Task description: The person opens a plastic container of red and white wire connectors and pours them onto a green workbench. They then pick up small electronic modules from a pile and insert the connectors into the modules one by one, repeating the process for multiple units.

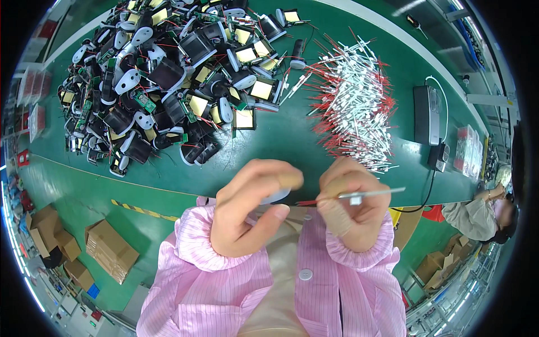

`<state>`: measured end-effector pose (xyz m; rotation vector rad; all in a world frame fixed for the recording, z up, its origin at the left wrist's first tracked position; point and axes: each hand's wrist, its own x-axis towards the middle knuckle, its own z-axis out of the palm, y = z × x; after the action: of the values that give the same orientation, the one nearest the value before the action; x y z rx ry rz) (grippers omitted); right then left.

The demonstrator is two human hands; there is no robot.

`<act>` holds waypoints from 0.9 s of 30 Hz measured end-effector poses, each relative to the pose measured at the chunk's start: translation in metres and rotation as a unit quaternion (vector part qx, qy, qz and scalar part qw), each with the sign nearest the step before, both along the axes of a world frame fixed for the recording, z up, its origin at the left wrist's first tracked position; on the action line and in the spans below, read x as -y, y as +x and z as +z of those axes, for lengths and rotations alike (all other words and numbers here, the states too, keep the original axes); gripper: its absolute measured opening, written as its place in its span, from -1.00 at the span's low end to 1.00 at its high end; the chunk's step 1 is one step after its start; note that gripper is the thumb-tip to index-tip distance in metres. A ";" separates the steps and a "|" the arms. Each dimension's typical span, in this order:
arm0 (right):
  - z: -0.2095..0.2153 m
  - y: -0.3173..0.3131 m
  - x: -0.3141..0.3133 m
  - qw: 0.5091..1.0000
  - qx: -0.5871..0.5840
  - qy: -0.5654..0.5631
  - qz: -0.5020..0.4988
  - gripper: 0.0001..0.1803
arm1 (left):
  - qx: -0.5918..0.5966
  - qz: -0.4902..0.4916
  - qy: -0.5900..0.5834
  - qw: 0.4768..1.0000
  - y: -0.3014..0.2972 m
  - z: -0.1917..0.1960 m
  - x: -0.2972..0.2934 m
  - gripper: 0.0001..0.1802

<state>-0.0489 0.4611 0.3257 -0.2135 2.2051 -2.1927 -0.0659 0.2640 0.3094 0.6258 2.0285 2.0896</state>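
Head view, nearest first: two pink striped sleeves rise from the lower edge, and both hands meet close under the camera, raised above the near edge of the green counter [292, 146], probably so the small work sits where the eyes can follow it. The right hand [351, 210] has its grip clamped on a thin white-sleeved component with red wire leads [359, 195], held level with the white end pointing right and the red lead toward the left hand [252, 208]. That hand's fingers are curled together around a small white rounded part [275, 196], mostly hidden, so how it is pinched cannot be told. Beyond lies a loose heap of like white-and-red wired pieces [353, 95], within the right hand's reach. Farther left sprawls a pile of black-and-white device housings with yellow panels and green boards [168, 78]. A grey box [428, 115] sits far right.
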 end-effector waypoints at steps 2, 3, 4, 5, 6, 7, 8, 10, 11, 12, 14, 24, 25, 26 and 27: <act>-0.008 0.005 0.003 0.993 0.040 -0.079 -0.076 -0.92 | 0.113 0.029 0.055 0.992 0.008 0.005 -0.005 -0.58; -0.005 0.004 0.006 0.994 0.046 -0.072 -0.071 -0.92 | 0.081 0.004 0.052 0.995 0.007 0.000 -0.003 -0.54; 0.003 0.001 0.010 0.994 0.053 -0.065 -0.067 -0.93 | 0.049 -0.022 0.049 0.997 0.006 -0.007 0.000 -0.51; 0.008 0.000 0.014 0.995 0.059 -0.058 -0.063 -0.93 | 0.016 -0.047 0.047 0.998 0.004 -0.011 0.002 -0.46; 0.011 0.000 0.017 0.996 0.044 -0.043 -0.059 -0.93 | 0.011 -0.046 0.048 0.998 0.005 -0.011 0.004 -0.48; 0.014 0.001 0.020 0.998 0.029 -0.028 -0.056 -0.94 | 0.006 -0.045 0.048 0.998 0.005 -0.010 0.005 -0.50; 0.015 0.002 0.021 0.998 0.014 -0.013 -0.053 -0.94 | 0.001 -0.044 0.049 0.998 0.006 -0.010 0.005 -0.51; 0.019 0.000 0.019 0.998 -0.034 0.037 -0.025 -0.93 | -0.041 -0.040 0.054 0.997 0.005 -0.010 0.008 -0.51; 0.020 -0.001 0.018 0.996 -0.058 0.061 -0.011 -0.92 | -0.062 -0.037 0.056 0.996 0.004 -0.011 0.009 -0.51; 0.022 0.000 0.017 0.995 -0.066 0.075 -0.007 -0.92 | -0.068 -0.043 0.053 0.995 0.002 -0.010 0.009 -0.52; 0.026 0.000 0.016 0.991 -0.081 0.102 0.001 -0.91 | -0.081 -0.055 0.046 0.994 0.000 -0.008 0.008 -0.55; 0.035 -0.001 0.019 0.979 -0.120 0.167 0.007 -0.85 | -0.083 -0.048 0.051 0.994 0.000 -0.008 0.010 -0.58; 0.036 -0.001 0.019 0.976 -0.127 0.178 0.012 -0.85 | -0.086 -0.045 0.054 0.994 0.000 -0.009 0.009 -0.58; 0.037 -0.002 0.019 0.973 -0.135 0.188 0.017 -0.85 | -0.090 -0.041 0.056 0.994 0.000 -0.010 0.009 -0.58; 0.038 -0.004 0.019 0.972 -0.131 0.193 0.023 -0.85 | -0.090 -0.042 0.055 0.994 -0.001 -0.010 0.010 -0.58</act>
<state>-0.0525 0.4417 0.3638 -0.5608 2.6757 -1.7484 -0.0664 0.2544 0.2996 0.9319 1.9458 2.1782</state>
